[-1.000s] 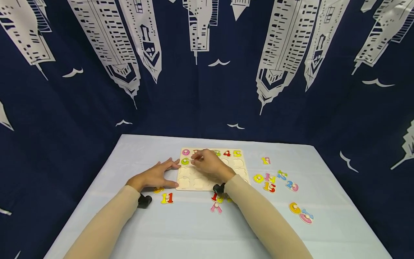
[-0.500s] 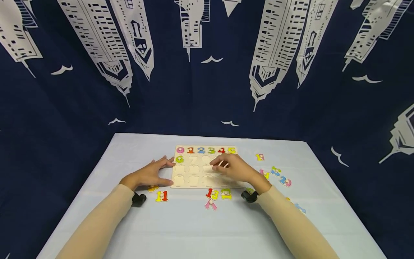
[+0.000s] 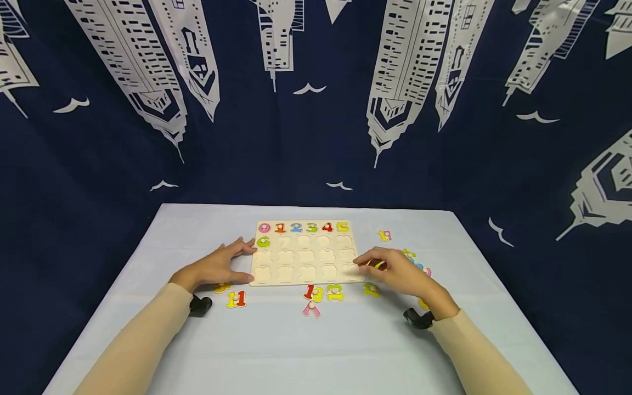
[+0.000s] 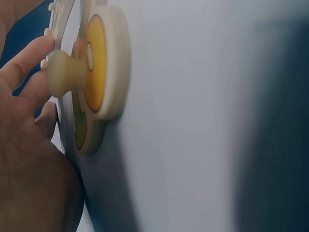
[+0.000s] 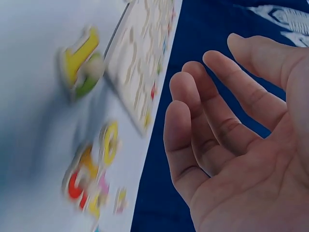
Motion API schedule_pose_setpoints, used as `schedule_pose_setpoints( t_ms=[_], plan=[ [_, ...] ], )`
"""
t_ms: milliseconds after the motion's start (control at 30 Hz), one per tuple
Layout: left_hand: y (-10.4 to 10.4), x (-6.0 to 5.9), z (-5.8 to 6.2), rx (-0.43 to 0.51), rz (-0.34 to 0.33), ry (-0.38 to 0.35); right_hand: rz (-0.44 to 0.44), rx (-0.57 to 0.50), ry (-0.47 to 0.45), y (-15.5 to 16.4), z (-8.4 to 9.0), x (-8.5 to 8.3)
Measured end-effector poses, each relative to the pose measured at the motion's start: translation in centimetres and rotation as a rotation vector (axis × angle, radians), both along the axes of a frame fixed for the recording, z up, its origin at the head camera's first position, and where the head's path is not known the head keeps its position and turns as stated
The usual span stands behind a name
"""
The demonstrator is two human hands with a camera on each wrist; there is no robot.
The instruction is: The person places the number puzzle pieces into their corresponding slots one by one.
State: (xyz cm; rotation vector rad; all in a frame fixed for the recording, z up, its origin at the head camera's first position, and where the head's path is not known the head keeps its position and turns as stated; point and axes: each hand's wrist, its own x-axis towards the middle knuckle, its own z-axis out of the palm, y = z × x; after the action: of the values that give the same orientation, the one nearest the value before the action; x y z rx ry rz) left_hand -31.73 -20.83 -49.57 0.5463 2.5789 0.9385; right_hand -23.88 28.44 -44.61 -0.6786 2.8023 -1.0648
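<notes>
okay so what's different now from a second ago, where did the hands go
The right hand left the top rows of the puzzle board and swung right, off the board's right edge, over the loose number pieces, fingers relaxed and holding nothing. The left hand stayed flat at the board's left edge; the pieces in the board did not change.

This looks like a staged recording corner rather than a lived-in room. A dark blue curtain [image 3: 316, 137] printed with white skyscrapers and birds closes off the back and both sides. In front of it stands a table [image 3: 316, 351] under a pale cloth, carrying only a wooden number puzzle board [image 3: 303, 258] and loose number pieces [image 3: 236, 299].
</notes>
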Motion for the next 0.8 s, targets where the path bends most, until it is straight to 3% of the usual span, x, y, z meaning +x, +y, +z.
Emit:
schedule_pose_setpoints(
  t_ms=[200, 333, 633, 800],
  plan=[
    [-0.3, -0.1, 0.4, 0.026, -0.015, 0.003, -0.04, -0.031, 0.022, 2.3, -0.1, 1.8],
    [-0.2, -0.1, 0.0, 0.024, -0.014, -0.002, 0.025, -0.029, 0.023, 1.8, -1.0, 3.0],
    [0.0, 0.4, 0.1, 0.03, -0.015, -0.007, 0.269, 0.012, 0.022, -5.5, -3.0, 3.9],
    [0.0, 0.3, 0.3, 0.045, -0.014, -0.013, 0.328, 0.052, 0.002, -8.8, -3.5, 3.9]
  ],
)
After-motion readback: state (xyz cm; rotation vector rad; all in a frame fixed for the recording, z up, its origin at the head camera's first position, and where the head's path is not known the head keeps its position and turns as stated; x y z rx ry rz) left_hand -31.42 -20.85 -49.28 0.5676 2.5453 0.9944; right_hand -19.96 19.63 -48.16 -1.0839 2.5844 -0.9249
